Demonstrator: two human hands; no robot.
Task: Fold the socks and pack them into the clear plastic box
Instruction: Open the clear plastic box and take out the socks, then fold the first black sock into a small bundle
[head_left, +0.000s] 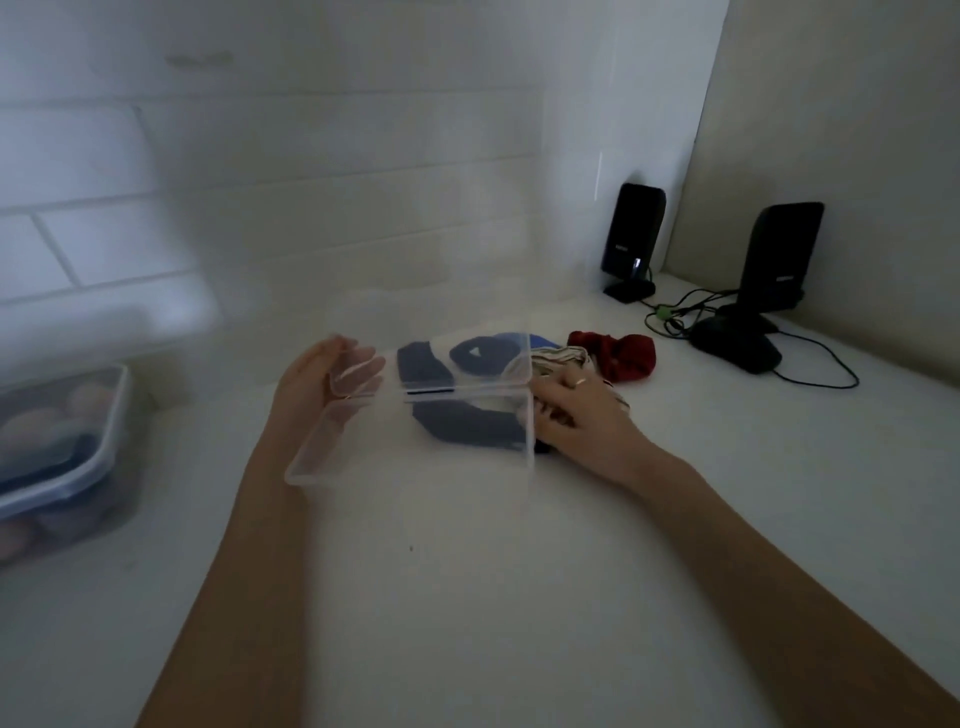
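Observation:
A clear plastic box (363, 457) is held up over the white table, tilted, with my left hand (311, 384) gripping its left wall. Through its walls I see dark blue socks (467, 421) lying on the table behind it. My right hand (576, 410) rests at the box's right side on a pile of socks, fingers on a beige striped sock (558, 361). A red sock (623, 353) lies bunched just beyond my right hand. Whether the blue socks are inside the box or behind it is unclear.
A lidded plastic container (67, 447) with a blue rim stands at the left edge. Two black speakers (631, 239) (779, 260) and a black mouse (737, 348) with cables sit at the back right. White tiled wall behind.

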